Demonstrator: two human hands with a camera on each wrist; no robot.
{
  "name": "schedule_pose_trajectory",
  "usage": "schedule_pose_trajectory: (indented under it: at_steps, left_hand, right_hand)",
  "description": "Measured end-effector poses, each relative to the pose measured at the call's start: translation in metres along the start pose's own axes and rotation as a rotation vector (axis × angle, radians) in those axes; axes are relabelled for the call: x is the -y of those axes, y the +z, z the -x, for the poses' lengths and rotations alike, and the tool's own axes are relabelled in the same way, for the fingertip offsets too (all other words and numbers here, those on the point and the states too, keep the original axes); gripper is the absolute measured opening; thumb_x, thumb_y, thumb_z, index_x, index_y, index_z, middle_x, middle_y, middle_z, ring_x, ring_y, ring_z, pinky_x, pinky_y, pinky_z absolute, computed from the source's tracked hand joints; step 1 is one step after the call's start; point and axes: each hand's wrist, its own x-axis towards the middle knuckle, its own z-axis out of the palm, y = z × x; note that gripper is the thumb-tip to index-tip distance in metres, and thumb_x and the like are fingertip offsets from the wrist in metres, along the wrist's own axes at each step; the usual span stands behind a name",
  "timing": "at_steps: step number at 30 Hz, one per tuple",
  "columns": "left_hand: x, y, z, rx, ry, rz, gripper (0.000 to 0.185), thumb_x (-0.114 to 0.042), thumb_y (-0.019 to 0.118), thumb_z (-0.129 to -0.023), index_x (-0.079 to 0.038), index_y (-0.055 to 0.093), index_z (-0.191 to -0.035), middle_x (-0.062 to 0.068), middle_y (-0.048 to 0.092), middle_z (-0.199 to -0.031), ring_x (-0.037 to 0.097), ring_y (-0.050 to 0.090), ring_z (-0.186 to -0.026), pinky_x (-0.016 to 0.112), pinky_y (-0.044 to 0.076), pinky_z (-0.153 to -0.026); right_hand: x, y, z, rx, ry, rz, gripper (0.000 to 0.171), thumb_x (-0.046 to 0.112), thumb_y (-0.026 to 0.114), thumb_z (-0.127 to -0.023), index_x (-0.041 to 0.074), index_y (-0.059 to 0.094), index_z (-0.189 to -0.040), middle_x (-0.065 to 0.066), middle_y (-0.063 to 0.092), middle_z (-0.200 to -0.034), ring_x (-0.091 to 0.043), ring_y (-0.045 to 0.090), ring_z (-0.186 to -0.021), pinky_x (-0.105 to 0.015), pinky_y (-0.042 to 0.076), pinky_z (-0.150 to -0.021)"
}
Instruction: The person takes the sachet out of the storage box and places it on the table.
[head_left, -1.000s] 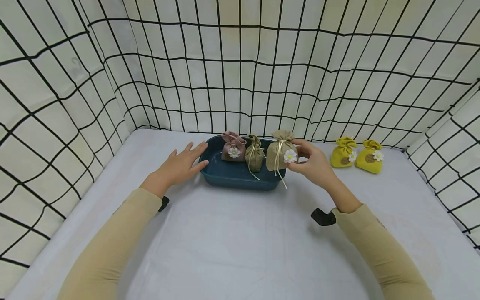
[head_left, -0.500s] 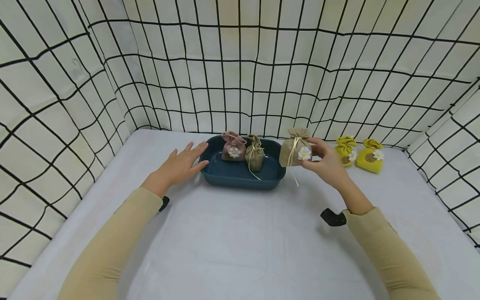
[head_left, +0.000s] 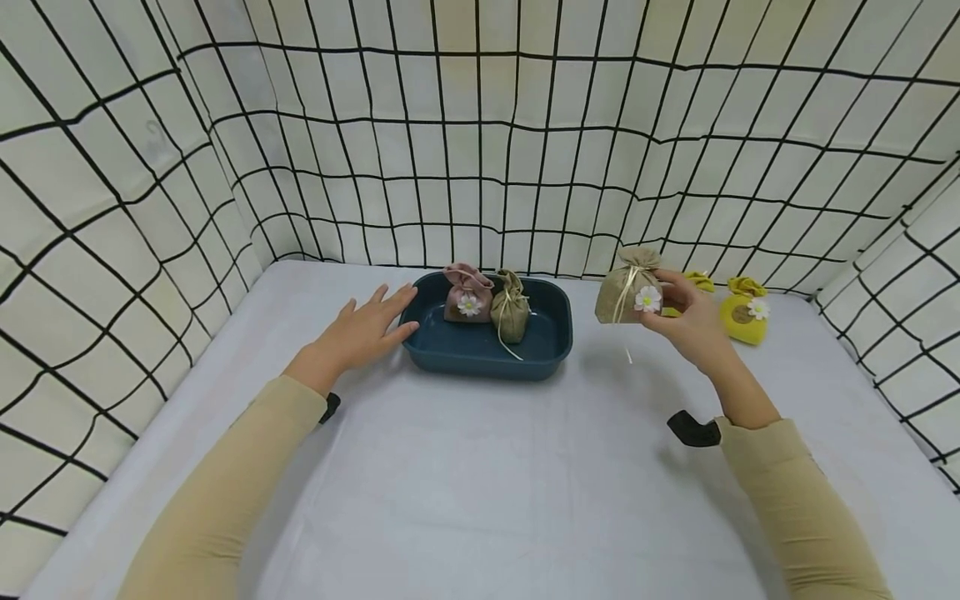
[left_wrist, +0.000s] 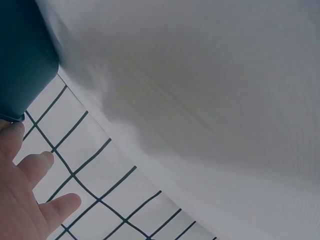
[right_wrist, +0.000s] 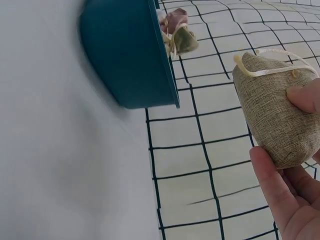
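My right hand (head_left: pixel 692 321) grips a beige drawstring pouch (head_left: pixel 624 292) with a white flower and a pale ribbon, held up over the table to the right of the blue basin (head_left: pixel 480 365). In the right wrist view, thumb and fingers clasp the burlap pouch (right_wrist: pixel 277 112) from either side. My left hand (head_left: pixel 360 337) lies with fingers spread, its fingertips at the basin's left rim. Inside the basin stand a pink pouch (head_left: pixel 459 307) with a white flower and an olive pouch (head_left: pixel 510 315) tied with ribbon.
Two yellow pouches stand at the right rear; one yellow pouch (head_left: pixel 744 321) shows well, the other is mostly hidden behind my right hand. A white cloth (head_left: pixel 480 483) covers the table. White walls with a black grid (head_left: pixel 495 150) close off the back and sides.
My right hand has carried the beige pouch rightward, from over the basin's right end to beyond it, now overlapping one yellow pouch. My left hand has stayed at the basin's rim.
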Motion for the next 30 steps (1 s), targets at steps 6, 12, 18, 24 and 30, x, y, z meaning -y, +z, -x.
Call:
schedule_pose_trajectory:
  at_steps: [6,12,18,24,30]
  left_hand:
    - [0.001,0.002,0.001,0.0,0.003,0.003,0.071,-0.045,0.046,-0.11,-0.014,0.016,-0.167,0.01,0.015,-0.171,0.039,0.007,-0.156,0.072,0.005,-0.116]
    - [0.0,0.001,0.002,-0.008,0.002,-0.003,0.071,-0.048,0.043,-0.11,-0.015,0.016,-0.167,0.009,0.015,-0.171,0.038,0.008,-0.156,0.072,0.006,-0.117]
    - [0.0,0.001,0.002,-0.013,0.001,-0.012,0.071,-0.048,0.044,-0.11,-0.015,0.017,-0.167,0.009,0.016,-0.171,0.038,0.008,-0.156,0.072,0.007,-0.117]
    - [0.0,0.002,0.002,-0.013,0.003,-0.009,0.071,-0.047,0.043,-0.11,-0.014,0.016,-0.167,0.01,0.016,-0.17,0.038,0.008,-0.156,0.073,0.006,-0.116]
    - [-0.001,0.0,0.001,-0.013,-0.002,-0.005,0.071,-0.045,0.045,-0.11,-0.014,0.017,-0.166,0.01,0.016,-0.17,0.038,0.007,-0.156,0.073,0.006,-0.116]
  right_hand:
    - [-0.007,-0.013,0.0,-0.056,0.012,-0.003,0.066,0.005,0.068,-0.095,-0.002,0.039,-0.154,-0.03,0.054,-0.138,-0.009,0.052,-0.11,-0.008,0.046,-0.077]
    - [-0.007,-0.025,0.003,-0.106,0.033,0.041,0.067,0.012,0.072,-0.096,0.001,0.041,-0.155,-0.027,0.056,-0.137,-0.008,0.052,-0.11,-0.007,0.046,-0.076]
    - [-0.012,-0.035,0.007,-0.129,0.067,0.064,0.071,0.018,0.072,-0.097,0.003,0.038,-0.157,-0.025,0.054,-0.138,-0.008,0.052,-0.112,-0.006,0.046,-0.077]
    - [-0.022,-0.044,0.011,-0.158,0.063,0.069,0.069,0.017,0.071,-0.098,0.001,0.038,-0.157,-0.026,0.053,-0.138,0.001,0.051,-0.105,-0.006,0.046,-0.076]
    - [-0.032,-0.051,0.015,-0.176,0.076,0.064,0.071,0.018,0.072,-0.098,0.0,0.037,-0.157,-0.017,0.054,-0.133,0.004,0.051,-0.1,-0.006,0.047,-0.074]
